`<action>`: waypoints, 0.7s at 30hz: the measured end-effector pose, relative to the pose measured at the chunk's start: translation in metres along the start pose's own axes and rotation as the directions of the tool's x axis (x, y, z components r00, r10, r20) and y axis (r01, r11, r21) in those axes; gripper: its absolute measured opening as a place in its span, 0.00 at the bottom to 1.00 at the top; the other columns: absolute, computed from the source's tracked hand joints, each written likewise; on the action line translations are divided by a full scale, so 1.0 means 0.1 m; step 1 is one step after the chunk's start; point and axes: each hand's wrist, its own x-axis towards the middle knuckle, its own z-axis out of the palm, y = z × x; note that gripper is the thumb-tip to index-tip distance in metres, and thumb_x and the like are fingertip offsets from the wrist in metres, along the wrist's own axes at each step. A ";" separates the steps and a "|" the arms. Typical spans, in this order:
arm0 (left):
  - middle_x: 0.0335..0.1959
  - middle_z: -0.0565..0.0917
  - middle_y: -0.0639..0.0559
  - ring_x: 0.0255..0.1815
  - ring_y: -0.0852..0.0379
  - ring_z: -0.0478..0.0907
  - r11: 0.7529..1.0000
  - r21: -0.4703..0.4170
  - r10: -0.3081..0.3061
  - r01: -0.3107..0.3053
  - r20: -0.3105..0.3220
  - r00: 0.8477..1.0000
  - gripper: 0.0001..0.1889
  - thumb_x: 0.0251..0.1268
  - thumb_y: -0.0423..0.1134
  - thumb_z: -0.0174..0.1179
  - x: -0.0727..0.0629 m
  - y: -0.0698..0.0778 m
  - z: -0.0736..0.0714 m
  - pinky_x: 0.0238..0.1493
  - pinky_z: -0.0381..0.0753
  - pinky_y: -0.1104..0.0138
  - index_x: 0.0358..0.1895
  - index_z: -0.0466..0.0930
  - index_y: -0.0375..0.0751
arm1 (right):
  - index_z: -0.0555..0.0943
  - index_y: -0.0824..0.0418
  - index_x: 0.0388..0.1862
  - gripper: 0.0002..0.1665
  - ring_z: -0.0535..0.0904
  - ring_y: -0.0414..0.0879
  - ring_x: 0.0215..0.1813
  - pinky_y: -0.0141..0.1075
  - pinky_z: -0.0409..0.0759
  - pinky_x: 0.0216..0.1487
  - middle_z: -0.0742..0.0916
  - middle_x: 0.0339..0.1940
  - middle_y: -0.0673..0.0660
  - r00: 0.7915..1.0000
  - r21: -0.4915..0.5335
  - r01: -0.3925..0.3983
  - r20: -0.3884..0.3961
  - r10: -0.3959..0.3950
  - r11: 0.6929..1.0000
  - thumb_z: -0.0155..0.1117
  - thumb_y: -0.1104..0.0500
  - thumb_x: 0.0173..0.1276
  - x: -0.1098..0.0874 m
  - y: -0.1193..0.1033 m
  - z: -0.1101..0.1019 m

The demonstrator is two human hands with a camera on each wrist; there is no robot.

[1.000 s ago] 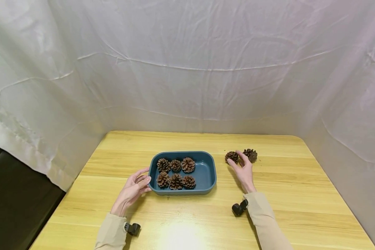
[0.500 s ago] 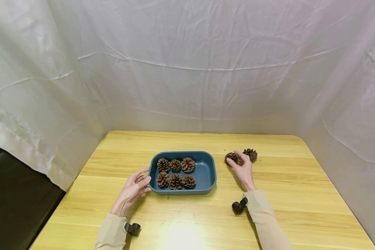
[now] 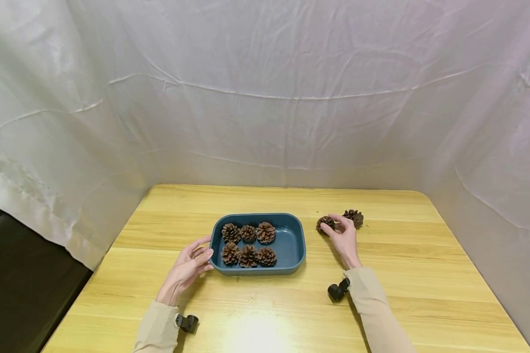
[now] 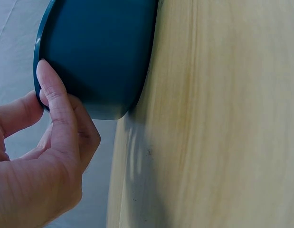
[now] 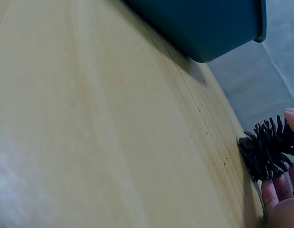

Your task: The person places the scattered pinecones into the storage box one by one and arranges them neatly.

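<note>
A dark blue rectangular dish (image 3: 287,270) sits mid-table, with several brown pine cones (image 3: 248,256) in two rows across its left and middle part. My left hand (image 3: 190,264) pinches the dish's left rim; in the left wrist view, the fingers (image 4: 61,109) press along the wall at the edge. To the right of the dish, my right hand (image 3: 345,241) holds a pine cone (image 3: 325,224) between thumb and fingers. The right wrist view shows this pine cone (image 5: 265,151) low at the tabletop, fingertips on both sides of it.
Another pine cone (image 3: 354,217) lies just behind the right hand. Small dark crumbs dot the wooden table (image 3: 424,274). A pale cloth curtain (image 3: 287,122) hangs around the back and sides, and a dark surface (image 3: 22,279) lies beyond the left edge.
The right hand and the pine cone it holds have shifted slightly left, away from the other loose pine cone. The left hand and the dish have stayed put.
</note>
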 end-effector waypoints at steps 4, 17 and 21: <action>0.44 0.76 0.52 0.32 0.64 0.78 1.000 -0.001 -0.007 0.007 0.004 1.000 0.31 0.77 0.28 0.51 0.00 -0.01 0.00 0.36 0.86 0.75 0.78 0.50 0.30 | 0.77 0.64 0.65 0.27 0.67 0.50 0.54 0.20 0.68 0.45 0.67 0.71 0.64 1.000 0.008 -0.021 0.002 0.021 1.000 0.68 0.55 0.71 0.00 0.00 0.00; 0.44 0.77 0.52 0.34 0.63 0.80 1.000 -0.006 -0.001 0.001 0.012 1.000 0.31 0.76 0.28 0.51 0.01 -0.01 -0.01 0.37 0.86 0.75 0.77 0.50 0.29 | 0.76 0.63 0.65 0.28 0.68 0.42 0.48 0.22 0.72 0.38 0.72 0.70 0.62 0.998 0.025 -0.057 -0.001 0.057 0.998 0.69 0.54 0.70 -0.01 -0.02 -0.01; 0.44 0.77 0.52 0.35 0.62 0.80 1.000 -0.008 0.001 -0.001 0.016 1.000 0.32 0.76 0.27 0.51 0.00 0.00 -0.01 0.38 0.87 0.75 0.78 0.50 0.29 | 0.76 0.63 0.64 0.28 0.69 0.42 0.50 0.21 0.72 0.39 0.72 0.70 0.61 0.998 0.029 -0.064 -0.007 0.065 0.998 0.70 0.55 0.69 -0.01 -0.03 -0.01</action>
